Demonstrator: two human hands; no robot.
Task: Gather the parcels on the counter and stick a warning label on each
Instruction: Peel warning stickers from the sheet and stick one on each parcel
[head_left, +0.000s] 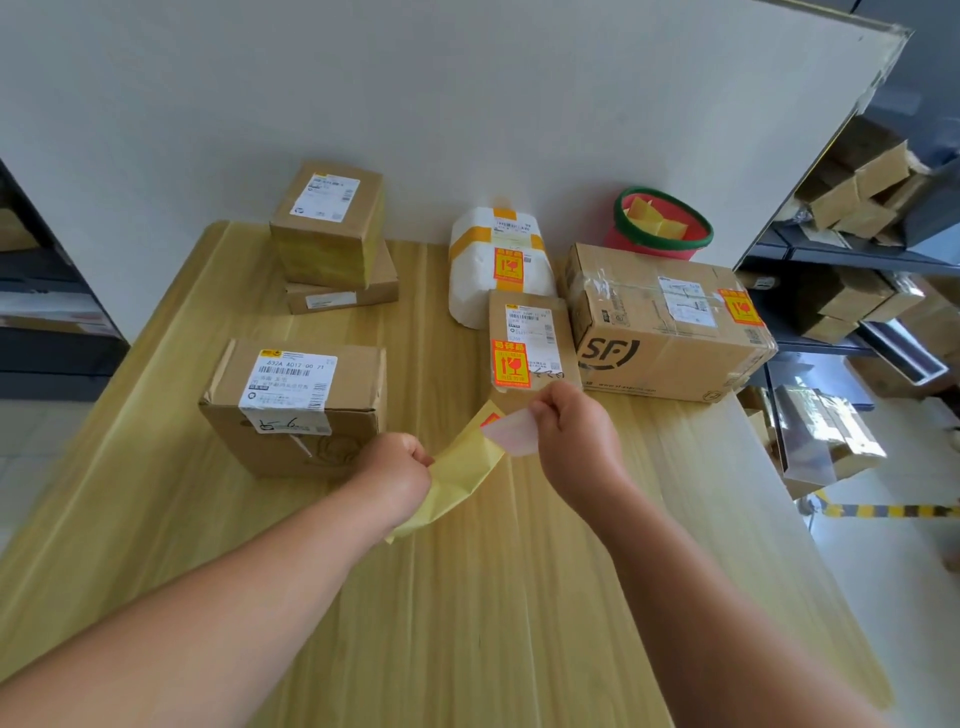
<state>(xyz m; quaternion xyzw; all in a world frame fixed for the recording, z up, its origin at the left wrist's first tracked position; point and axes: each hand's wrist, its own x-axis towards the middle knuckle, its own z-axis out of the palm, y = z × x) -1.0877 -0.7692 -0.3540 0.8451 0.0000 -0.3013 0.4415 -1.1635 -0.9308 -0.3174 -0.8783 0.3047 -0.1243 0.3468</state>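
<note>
My left hand (396, 470) pinches a yellow backing sheet (457, 478) over the wooden counter (467, 597). My right hand (576, 431) pinches a warning label (514, 431), partly peeled off that sheet, its pale sticky side toward me. Just left of my hands sits a brown box (296, 405) with a white shipping label only. A flat brown parcel (530, 343), a white foam parcel (498, 265) and a large SF carton (670, 322) each carry an orange-red warning label. Two stacked brown boxes (332, 234) at the back left show no warning label.
A red basket with a green rim (660, 228) holds yellow backing scraps at the back right against the white wall. Shelves with cardboard boxes (872, 218) stand to the right of the counter. A dark shelf (47, 301) stands at the left.
</note>
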